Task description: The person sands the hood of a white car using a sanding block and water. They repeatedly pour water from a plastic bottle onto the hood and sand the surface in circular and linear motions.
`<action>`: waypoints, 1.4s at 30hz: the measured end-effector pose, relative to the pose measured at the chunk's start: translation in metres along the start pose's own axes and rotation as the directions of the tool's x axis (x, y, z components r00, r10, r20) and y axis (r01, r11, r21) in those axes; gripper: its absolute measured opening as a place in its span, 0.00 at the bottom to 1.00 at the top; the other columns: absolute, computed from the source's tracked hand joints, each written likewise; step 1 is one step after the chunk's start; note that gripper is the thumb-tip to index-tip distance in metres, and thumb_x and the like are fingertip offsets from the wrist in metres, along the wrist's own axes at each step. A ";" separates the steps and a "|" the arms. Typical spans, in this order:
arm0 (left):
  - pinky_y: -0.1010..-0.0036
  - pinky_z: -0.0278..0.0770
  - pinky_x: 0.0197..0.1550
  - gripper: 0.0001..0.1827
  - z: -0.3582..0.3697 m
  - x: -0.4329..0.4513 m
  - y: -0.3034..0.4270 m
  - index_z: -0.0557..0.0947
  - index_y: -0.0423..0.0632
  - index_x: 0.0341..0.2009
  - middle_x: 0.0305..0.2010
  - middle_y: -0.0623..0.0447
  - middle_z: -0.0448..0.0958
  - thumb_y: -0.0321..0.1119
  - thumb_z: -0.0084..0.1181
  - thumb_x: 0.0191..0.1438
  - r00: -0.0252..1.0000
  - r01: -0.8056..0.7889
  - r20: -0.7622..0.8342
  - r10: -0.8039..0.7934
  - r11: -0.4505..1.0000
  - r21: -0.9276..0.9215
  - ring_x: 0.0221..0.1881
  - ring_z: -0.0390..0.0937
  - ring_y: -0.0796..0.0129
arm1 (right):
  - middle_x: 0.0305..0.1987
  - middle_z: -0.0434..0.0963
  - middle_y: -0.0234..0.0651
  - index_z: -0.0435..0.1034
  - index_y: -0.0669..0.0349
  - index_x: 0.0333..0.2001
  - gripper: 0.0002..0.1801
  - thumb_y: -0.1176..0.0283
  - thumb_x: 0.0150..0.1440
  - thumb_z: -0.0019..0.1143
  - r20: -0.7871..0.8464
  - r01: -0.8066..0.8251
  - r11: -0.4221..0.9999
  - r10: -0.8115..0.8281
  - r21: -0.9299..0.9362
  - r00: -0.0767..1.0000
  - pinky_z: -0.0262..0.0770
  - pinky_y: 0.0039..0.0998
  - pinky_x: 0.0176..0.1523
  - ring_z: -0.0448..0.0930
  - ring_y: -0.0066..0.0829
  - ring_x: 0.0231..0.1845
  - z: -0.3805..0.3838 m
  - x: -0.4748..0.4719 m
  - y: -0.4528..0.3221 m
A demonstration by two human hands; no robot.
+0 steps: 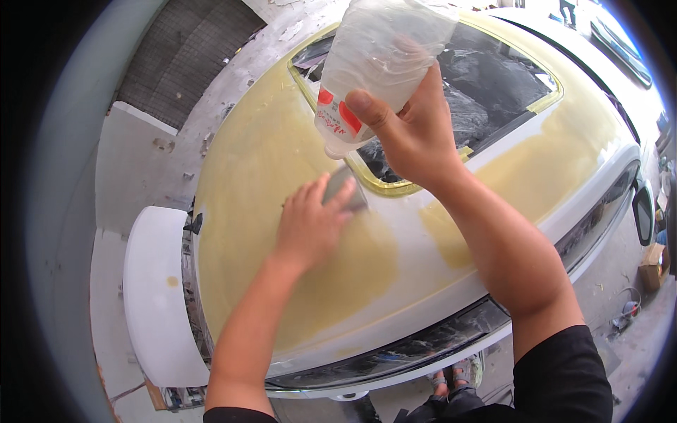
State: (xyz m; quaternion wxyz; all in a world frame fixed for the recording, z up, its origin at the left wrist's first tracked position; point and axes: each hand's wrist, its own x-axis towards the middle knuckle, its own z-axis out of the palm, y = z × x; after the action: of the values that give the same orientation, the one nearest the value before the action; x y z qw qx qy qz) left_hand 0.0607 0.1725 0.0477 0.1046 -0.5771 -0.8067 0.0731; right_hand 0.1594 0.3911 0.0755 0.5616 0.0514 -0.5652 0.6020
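My right hand grips a large clear plastic bottle by its side. The bottle is tipped neck down above the car roof, and its label carries red shapes and writing. Lower and to the left, my left hand, slightly blurred, presses a grey sanding pad against the roof. Yellowish filler or primer covers much of the white car roof. Just past the pad lies a dark sunroof glass, edged with yellow tape and streaked with pale residue.
A white tailgate or trunk lid juts out on the left. Dusty side windows run along the near edge, with a side mirror on the right. Beyond it a cardboard box stands on the floor. Another person's legs show far off.
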 end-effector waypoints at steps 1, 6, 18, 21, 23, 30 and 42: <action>0.49 0.67 0.65 0.29 -0.002 0.012 -0.009 0.72 0.60 0.69 0.69 0.37 0.68 0.47 0.54 0.65 0.996 0.081 0.024 -0.081 0.997 -0.008 0.66 0.68 0.40 | 0.56 0.76 0.44 0.55 0.69 0.63 0.42 0.52 0.60 0.70 0.012 0.005 1.000 -0.005 -0.005 1.000 0.76 0.35 0.60 0.78 0.33 0.59 0.000 0.000 0.000; 0.51 0.67 0.66 0.29 0.013 0.072 -0.067 0.71 0.51 0.69 0.67 0.34 0.70 0.47 0.52 0.66 0.978 0.207 0.046 -0.204 0.975 -0.076 0.65 0.68 0.37 | 0.57 0.76 0.45 0.56 0.69 0.63 0.42 0.53 0.60 0.69 0.053 0.005 0.993 0.001 -0.119 0.999 0.75 0.36 0.61 0.78 0.33 0.58 -0.011 0.000 0.004; 0.46 0.64 0.66 0.29 -0.003 0.021 -0.004 0.71 0.62 0.70 0.69 0.34 0.66 0.47 0.53 0.65 0.957 0.282 0.080 -0.277 0.958 -0.051 0.68 0.65 0.38 | 0.54 0.78 0.43 0.56 0.69 0.63 0.41 0.53 0.61 0.68 0.057 0.042 0.992 -0.036 -0.122 0.998 0.76 0.35 0.60 0.79 0.32 0.57 -0.005 -0.001 0.004; 0.45 0.65 0.65 0.30 0.011 0.043 -0.030 0.71 0.62 0.71 0.69 0.33 0.66 0.47 0.54 0.65 0.957 0.288 0.052 -0.286 0.956 -0.051 0.67 0.66 0.38 | 0.54 0.78 0.43 0.57 0.69 0.63 0.40 0.53 0.61 0.68 0.059 0.014 0.995 -0.008 -0.096 0.998 0.76 0.35 0.60 0.79 0.32 0.57 -0.008 -0.002 0.004; 0.47 0.66 0.64 0.30 0.013 0.025 -0.013 0.72 0.60 0.70 0.68 0.33 0.67 0.46 0.56 0.63 0.970 0.242 -0.009 -0.242 0.970 -0.025 0.65 0.68 0.38 | 0.54 0.78 0.43 0.58 0.69 0.62 0.40 0.52 0.61 0.68 0.078 -0.009 0.998 0.014 -0.070 0.997 0.76 0.35 0.59 0.79 0.32 0.57 -0.009 0.000 0.003; 0.49 0.67 0.63 0.34 -0.011 -0.071 0.072 0.72 0.62 0.70 0.67 0.35 0.68 0.37 0.63 0.58 0.986 0.141 -0.081 -0.147 0.987 -0.071 0.62 0.70 0.40 | 0.53 0.79 0.42 0.59 0.69 0.61 0.39 0.53 0.60 0.69 0.024 0.023 0.995 -0.021 -0.101 0.999 0.77 0.35 0.58 0.80 0.31 0.55 -0.004 0.001 0.001; 0.49 0.68 0.61 0.35 -0.005 -0.103 0.055 0.72 0.66 0.69 0.68 0.37 0.69 0.38 0.65 0.57 0.986 0.138 -0.083 -0.146 0.986 -0.091 0.63 0.69 0.42 | 0.52 0.79 0.41 0.60 0.68 0.61 0.33 0.59 0.63 0.66 0.190 -0.031 0.999 0.035 -0.019 0.981 0.77 0.34 0.56 0.80 0.29 0.53 -0.009 0.001 -0.003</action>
State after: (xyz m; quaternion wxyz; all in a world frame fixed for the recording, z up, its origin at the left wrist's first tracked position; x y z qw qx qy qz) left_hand 0.1446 0.0930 0.0304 0.1211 -0.5246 -0.8427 0.0052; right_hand 0.1665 0.3977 0.0741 0.4953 0.0949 -0.6221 0.5989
